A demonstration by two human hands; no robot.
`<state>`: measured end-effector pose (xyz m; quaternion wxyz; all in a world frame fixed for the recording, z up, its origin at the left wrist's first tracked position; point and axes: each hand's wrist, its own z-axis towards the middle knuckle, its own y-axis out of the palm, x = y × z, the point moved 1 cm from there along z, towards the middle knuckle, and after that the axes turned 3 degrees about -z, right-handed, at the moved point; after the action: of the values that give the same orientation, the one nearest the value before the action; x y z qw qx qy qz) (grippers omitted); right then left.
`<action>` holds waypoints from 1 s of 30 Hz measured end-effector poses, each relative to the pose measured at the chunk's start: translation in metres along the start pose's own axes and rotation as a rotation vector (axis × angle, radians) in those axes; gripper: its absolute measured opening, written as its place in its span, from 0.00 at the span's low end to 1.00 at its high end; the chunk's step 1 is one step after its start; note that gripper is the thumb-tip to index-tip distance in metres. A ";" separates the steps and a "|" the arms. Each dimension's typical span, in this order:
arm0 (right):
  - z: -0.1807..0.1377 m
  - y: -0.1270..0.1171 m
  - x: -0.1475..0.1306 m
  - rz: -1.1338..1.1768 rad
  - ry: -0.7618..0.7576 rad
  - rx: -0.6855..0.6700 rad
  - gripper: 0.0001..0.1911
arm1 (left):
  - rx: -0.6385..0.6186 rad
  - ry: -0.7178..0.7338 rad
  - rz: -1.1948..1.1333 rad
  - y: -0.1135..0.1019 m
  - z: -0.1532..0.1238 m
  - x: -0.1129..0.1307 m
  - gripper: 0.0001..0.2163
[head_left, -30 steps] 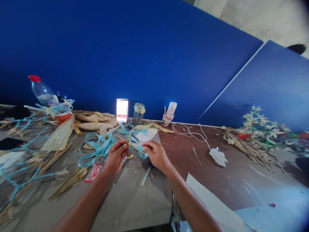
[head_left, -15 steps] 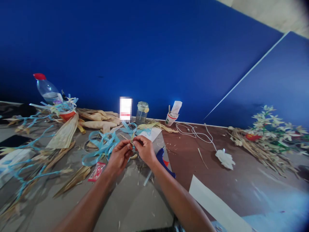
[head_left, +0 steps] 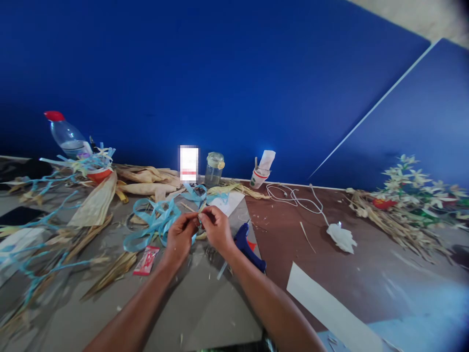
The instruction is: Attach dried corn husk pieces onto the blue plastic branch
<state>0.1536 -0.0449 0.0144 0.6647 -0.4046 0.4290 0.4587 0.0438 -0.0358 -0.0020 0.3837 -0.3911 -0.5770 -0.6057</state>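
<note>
A big, flat blue wall (head_left: pixel 220 73) stands behind a grey-and-brown bench (head_left: pixel 201 313). Curly, shiny light-blue ribbon (head_left: pixel 141 240) lies heaped beside the left hand (head_left: pixel 182 237). The right hand (head_left: pixel 219 230) meets it, near a dark-blue plastic glue gun (head_left: pixel 242 238). A red-and-white packet (head_left: pixel 146 260) has blurry writing. Both hands' fingers pinch a tiny, thin, pale bit (head_left: pixel 201 209) between them, above the bench.

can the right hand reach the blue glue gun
Probably yes: the blue glue gun lies beside the right forearm with nothing on top, though the right hand is busy close to the left hand.
</note>
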 end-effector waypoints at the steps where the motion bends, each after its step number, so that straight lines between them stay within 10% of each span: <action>1: -0.001 0.001 0.001 -0.013 -0.010 0.007 0.05 | 0.004 0.041 0.040 -0.001 0.000 0.000 0.08; 12: -0.009 0.006 -0.008 -0.095 -0.063 0.106 0.02 | 0.000 0.210 0.230 0.003 -0.007 0.004 0.06; 30: -0.004 -0.004 -0.008 0.276 0.162 -0.052 0.08 | -0.077 -0.155 -0.225 0.004 -0.002 0.012 0.12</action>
<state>0.1545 -0.0515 0.0217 0.5478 -0.3948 0.5207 0.5224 0.0424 -0.0384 0.0100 0.2523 -0.3839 -0.6217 -0.6344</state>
